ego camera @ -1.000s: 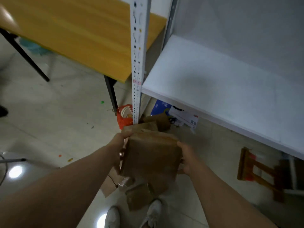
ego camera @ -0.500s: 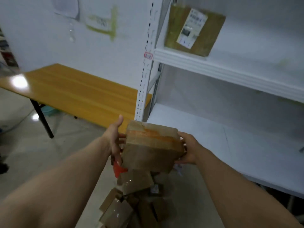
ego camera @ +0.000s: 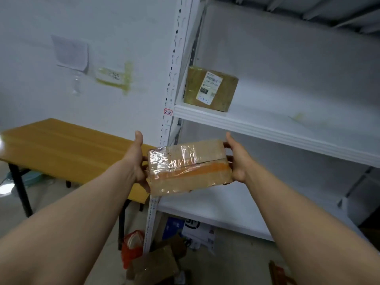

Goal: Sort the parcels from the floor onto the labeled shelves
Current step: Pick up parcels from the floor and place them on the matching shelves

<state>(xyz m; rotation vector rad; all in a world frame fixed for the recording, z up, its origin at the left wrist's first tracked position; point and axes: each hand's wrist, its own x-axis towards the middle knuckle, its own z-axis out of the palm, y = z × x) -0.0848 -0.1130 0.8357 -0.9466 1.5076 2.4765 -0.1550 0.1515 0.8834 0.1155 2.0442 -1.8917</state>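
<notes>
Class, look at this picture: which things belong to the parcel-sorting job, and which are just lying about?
Job: held parcel, left hand, right hand, shelved parcel, shelf, shelf tag, floor parcels.
Lying about: wooden table, paper on wall, red bag.

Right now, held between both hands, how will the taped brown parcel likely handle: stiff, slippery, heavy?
Probably stiff: the parcel shows flat faces and straight edges between the left hand and right hand. Its glossy taped surface may be slippery. Likely fairly light, since it is held up by its ends alone.
</notes>
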